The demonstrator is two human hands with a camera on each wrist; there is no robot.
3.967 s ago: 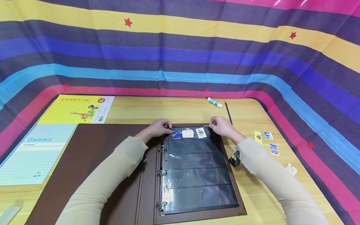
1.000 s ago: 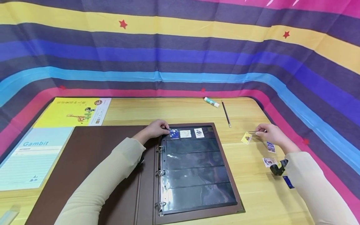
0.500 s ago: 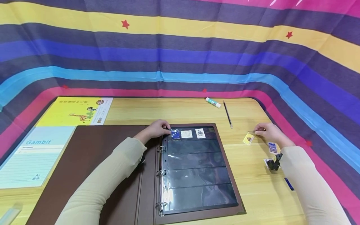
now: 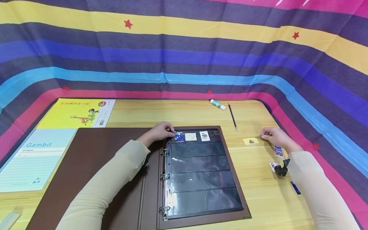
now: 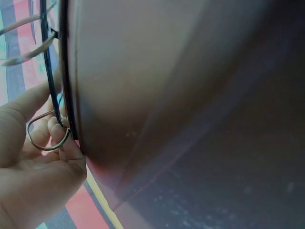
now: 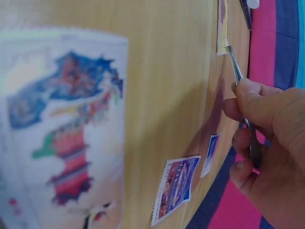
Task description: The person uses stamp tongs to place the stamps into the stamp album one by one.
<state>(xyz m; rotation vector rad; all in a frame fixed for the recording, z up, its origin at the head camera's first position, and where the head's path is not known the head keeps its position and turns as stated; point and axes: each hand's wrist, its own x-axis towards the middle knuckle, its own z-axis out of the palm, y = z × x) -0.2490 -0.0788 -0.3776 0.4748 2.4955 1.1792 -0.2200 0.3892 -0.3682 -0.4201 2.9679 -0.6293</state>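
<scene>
My right hand [image 4: 277,138] pinches metal tweezers [image 6: 237,71], whose tips meet the edge of a yellow stamp [image 4: 250,141] right of the album. The left hand [image 4: 159,131] pinches the top left corner of the black pocket page [image 4: 198,164], beside the upper ring [image 5: 47,148]. That page lies in an open brown ring-binder stamp album [image 4: 115,166]. Its top pocket holds a blue stamp [image 4: 179,137], a pale stamp [image 4: 190,136] and a white stamp [image 4: 204,136]. The tweezers' rear end sits against the right hand's curled fingers in the right wrist view.
Loose stamps lie near the right forearm: a purple stamp [image 4: 278,151], one partly behind the wrist camera [image 4: 281,168], and a dark blue stamp [image 4: 295,188]. A glue stick [image 4: 217,104] and pencil [image 4: 233,116] lie behind. Left are a yellow book [image 4: 74,113] and a notebook [image 4: 37,159].
My right hand has gone from the page's top right corner to the stamps at the right. The yellow stamp has turned from slanted to sideways at the tweezers. The left hand stays at its corner.
</scene>
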